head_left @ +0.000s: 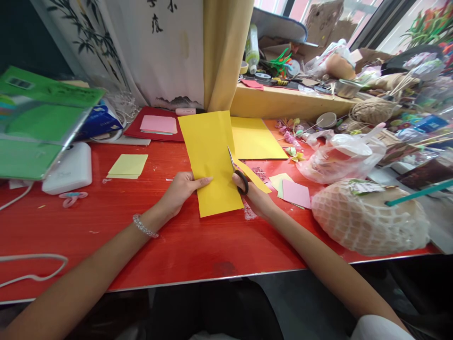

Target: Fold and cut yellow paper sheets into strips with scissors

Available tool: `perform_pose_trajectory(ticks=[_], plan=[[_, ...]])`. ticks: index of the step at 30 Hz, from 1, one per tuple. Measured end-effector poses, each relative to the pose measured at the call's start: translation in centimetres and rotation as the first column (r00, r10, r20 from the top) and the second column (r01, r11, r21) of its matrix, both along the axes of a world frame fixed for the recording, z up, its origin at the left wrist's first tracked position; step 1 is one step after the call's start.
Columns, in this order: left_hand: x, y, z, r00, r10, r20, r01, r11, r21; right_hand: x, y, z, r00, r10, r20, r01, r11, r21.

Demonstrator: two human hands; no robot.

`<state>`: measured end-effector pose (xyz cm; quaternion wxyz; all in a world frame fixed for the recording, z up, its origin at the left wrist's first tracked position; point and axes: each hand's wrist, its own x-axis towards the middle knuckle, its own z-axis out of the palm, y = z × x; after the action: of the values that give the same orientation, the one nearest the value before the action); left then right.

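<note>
A sheet of yellow paper [212,156] is held up over the red table, tilted toward me. My left hand [181,191] grips its left edge, thumb on the front and fingers behind. In my right hand [256,196] is a pair of scissors [241,181] with black handles, its blades at the sheet's right side. A narrow yellow strip [253,175] hangs off to the right of the blades, partly cut from the sheet. Behind lies a stack of yellow paper [256,138] on the table.
Pale yellow notes [128,165] lie left, pink notes [158,124] on a red folder, more pink notes [296,193] right. A net-wrapped bundle [368,217] and plastic bag [341,156] crowd the right. A white box [69,169] and green packet [31,127] stand left. Clutter fills the ledge [283,101].
</note>
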<state>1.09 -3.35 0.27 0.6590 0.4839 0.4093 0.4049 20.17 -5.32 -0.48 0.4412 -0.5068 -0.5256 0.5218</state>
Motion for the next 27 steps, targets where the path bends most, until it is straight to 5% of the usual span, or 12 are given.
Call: perform_pose_trajectory(ticks=[27], plan=[[0.37, -0.38, -0.2, 0.998, -0.051, -0.024, 0.051, 0.999, -0.014, 0.12, 0.49, 0.52, 0.993, 0.037, -0.114, -0.035, 0.999, 0.021]])
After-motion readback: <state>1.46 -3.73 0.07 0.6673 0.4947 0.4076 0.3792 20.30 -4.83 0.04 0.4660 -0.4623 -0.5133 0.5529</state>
